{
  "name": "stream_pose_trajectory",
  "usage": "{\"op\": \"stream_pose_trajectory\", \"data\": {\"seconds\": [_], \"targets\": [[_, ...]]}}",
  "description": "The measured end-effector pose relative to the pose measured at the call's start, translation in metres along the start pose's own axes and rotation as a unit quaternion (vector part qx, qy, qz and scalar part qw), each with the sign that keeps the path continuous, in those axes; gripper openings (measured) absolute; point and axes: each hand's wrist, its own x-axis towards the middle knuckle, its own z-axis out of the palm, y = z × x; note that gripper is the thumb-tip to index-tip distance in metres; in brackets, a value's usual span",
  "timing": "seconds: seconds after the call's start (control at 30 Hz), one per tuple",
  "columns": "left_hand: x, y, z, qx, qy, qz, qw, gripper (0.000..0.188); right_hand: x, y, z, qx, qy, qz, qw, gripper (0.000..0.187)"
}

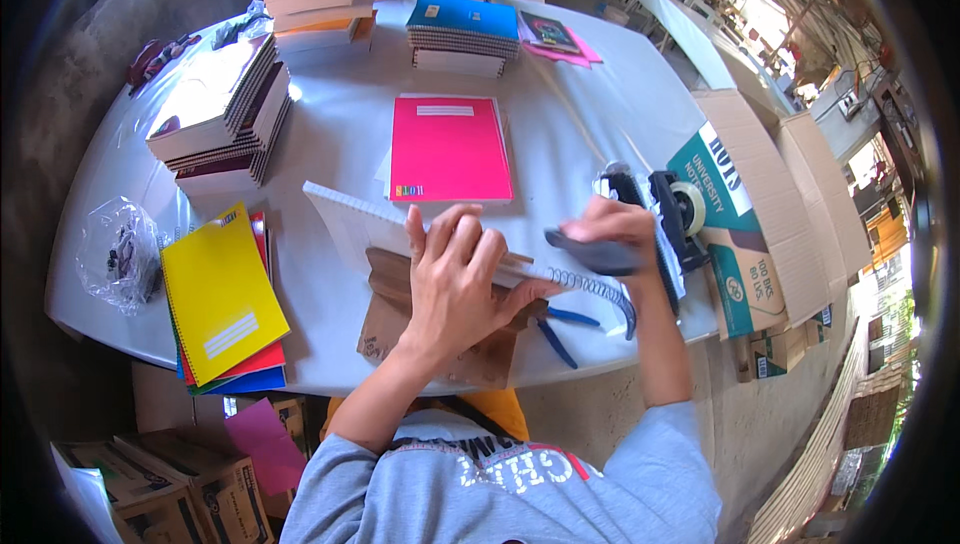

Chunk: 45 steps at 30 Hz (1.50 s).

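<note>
An unbound notebook (345, 224) of white sheets stands tilted against a brown wooden stand (390, 289) at the table's near edge. My left hand (455, 269) presses on it, fingers over its upper edge and thumb along the side. From the notebook's right end a dark spiral coil (590, 285) sticks out, its tip bent down. Just above the coil, my right hand (615, 224) is closed on a dark, rounded flat object (595, 252), smeared by motion; its kind is unclear. Blue-handled pliers (562, 334) lie beneath the coil.
Behind the stand lies a pink notebook (450, 149). Yellow, red and blue notebooks (225, 294) overhang the left edge near a clear plastic bag (120, 249). Notebook stacks (225, 114) stand farther back. A tape dispenser (685, 209) and an open cardboard box (765, 214) are on the right.
</note>
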Motion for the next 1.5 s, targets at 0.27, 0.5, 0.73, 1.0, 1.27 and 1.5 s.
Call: {"op": "stream_pose_trajectory", "data": {"seconds": [0.27, 0.5, 0.73, 1.0, 1.27, 1.5], "targets": [[0.002, 0.000, -0.001, -0.071, 0.032, -0.025, 0.997, 0.076, 0.013, -0.006, -0.002, 0.216, -0.025, -0.077, 0.973, 0.022], [-0.006, -0.001, -0.002, -0.106, 0.029, -0.024, 0.994, 0.086, 0.005, 0.002, 0.006, -0.017, 0.047, 0.034, 0.998, 0.030], [0.002, -0.004, -0.001, -0.109, 0.033, -0.027, 0.993, 0.092, 0.018, -0.011, 0.016, -0.027, 0.062, 0.109, 0.992, 0.028], [0.019, -0.044, -0.020, 0.080, 0.085, -0.043, 0.992, 0.066, 0.012, 0.003, 0.009, 0.115, 0.076, 0.030, 0.990, 0.029], [0.010, -0.059, -0.026, 0.092, 0.061, -0.038, 0.993, 0.064, 0.037, -0.026, 0.033, 0.132, -0.098, -0.100, 0.981, 0.024], [0.009, -0.061, -0.026, 0.071, 0.081, -0.029, 0.994, 0.062, 0.040, -0.009, 0.035, 0.090, -0.107, -0.103, 0.985, 0.022]]}}
